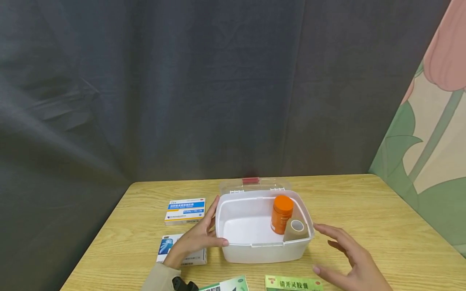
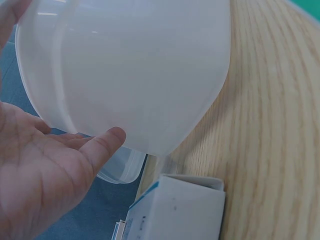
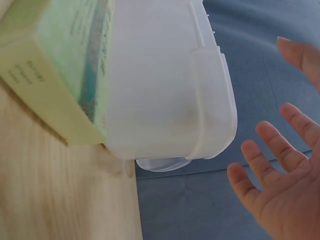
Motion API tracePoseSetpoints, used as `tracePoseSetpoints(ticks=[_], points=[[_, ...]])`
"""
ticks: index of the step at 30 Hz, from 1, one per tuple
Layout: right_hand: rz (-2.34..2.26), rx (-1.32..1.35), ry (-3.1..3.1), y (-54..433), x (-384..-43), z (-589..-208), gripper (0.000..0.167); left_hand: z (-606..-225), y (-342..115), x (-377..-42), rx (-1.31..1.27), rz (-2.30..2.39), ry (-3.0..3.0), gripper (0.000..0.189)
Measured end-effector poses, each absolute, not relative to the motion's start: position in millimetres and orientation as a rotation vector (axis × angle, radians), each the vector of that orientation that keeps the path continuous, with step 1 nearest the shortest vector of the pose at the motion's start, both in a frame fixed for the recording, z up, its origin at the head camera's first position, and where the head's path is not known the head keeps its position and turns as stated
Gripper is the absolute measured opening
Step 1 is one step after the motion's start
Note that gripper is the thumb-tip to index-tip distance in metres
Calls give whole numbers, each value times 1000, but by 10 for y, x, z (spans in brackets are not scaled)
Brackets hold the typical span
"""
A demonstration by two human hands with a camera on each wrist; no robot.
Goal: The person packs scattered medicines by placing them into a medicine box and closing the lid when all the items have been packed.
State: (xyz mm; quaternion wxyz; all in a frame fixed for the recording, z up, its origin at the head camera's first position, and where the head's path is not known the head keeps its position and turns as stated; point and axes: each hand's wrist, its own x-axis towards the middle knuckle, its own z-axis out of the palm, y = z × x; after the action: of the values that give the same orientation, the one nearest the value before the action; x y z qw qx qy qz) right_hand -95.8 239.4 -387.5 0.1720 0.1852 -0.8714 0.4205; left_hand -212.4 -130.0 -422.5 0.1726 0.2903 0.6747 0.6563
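Note:
A white plastic storage box stands on the table with its clear lid swung back behind it. Inside, at the right end, are an orange bottle with an orange cap and a beige roll with a white core. My left hand holds the box's left end, thumb at the front rim and fingers along the side; the left wrist view shows fingertips on the wall. Off the right end, my right hand has its fingers spread, the index fingertip close to the rim, nothing in it.
A blue-and-white medicine box lies at the back left, with another white medicine box under the left forearm's side. Along the front are a green-and-white box and a light green box. A dark curtain hangs behind the table.

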Motion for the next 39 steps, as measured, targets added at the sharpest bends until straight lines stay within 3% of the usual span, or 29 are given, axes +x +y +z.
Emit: tracePoseSetpoints(ticks=[8, 29, 35, 39], points=[[1173, 647, -2476, 2458, -969, -3984, 78, -4250, -1280, -2125, 838, 1858, 1904, 116], [1183, 674, -2505, 2541, -976, -4145, 81, -4242, -1301, -2134, 834, 1863, 1915, 116], [1219, 860, -2533, 2638, -1014, -4309, 75, -4245, -1299, -2132, 834, 1869, 1910, 116], [1330, 774, -2669, 2657, -1004, -4392, 67, -4242, -1298, -2134, 840, 1866, 1909, 116]])
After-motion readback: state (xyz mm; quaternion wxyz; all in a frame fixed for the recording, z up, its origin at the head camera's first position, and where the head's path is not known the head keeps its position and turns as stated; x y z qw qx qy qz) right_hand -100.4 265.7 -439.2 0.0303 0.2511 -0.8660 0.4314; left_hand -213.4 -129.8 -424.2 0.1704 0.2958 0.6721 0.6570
